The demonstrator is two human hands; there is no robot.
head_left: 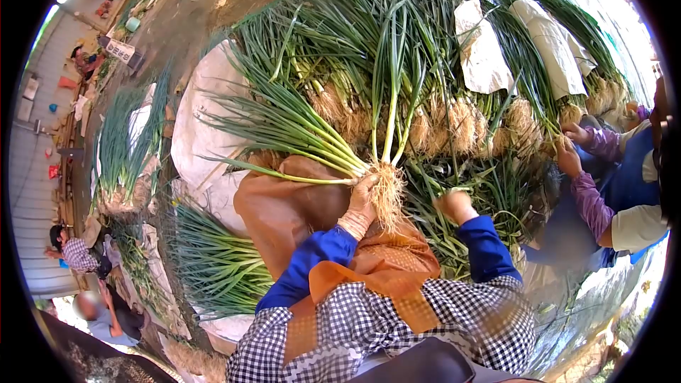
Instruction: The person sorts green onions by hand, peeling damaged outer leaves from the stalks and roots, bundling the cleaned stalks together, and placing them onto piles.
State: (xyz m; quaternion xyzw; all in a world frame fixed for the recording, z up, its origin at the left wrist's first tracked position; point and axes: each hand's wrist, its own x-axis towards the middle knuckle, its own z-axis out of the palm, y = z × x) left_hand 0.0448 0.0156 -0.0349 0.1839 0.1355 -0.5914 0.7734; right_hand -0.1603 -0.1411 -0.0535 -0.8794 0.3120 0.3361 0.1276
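Observation:
My left hand is wrapped round the lower stalks of several green onions, just beside their pale, stringy roots. The leaves fan out up and to the left, over an orange-brown apron on my lap. To the right of the roots, my right hand is above a heap of loose green leaves. Its fingers are blurred and curled, and a small pale piece shows at their tips; what they hold is too small to name.
Large onion bundles lie across the front, some under white sacks. More cleaned onions lie at left. A co-worker's hands hold onions at right. Other people sit at far left.

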